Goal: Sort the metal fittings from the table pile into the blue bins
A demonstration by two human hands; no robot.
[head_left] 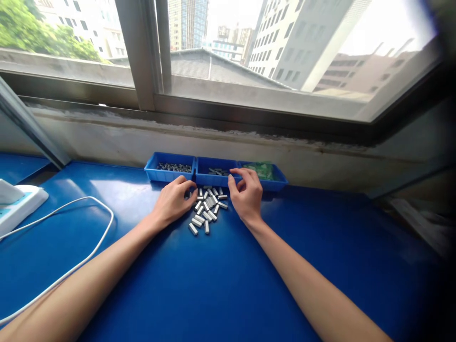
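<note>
Several short silvery metal pieces, like small hexagonal standoffs point(207, 206), lie in a loose pile on the blue tabletop. At the pile's left edge is my left hand point(174, 198), thumb and forefinger curled toward each other; whatever may be between the tips is hidden. My right hand point(247, 192) hovers at the front right of the middle blue bin point(210, 179). Its thumb and forefinger are bent, with a small gap between their tips, and no object shows in it. Inside that bin are a few dark, thin metal parts point(218, 171).
The left blue bin point(162, 176) holds many small metal parts, and the right bin point(281, 183) holds green plastic bags point(262, 170). At the left are a white power strip point(24, 204) and a white cable point(111, 216). A window point(228, 85) rises behind the blue table point(199, 294).
</note>
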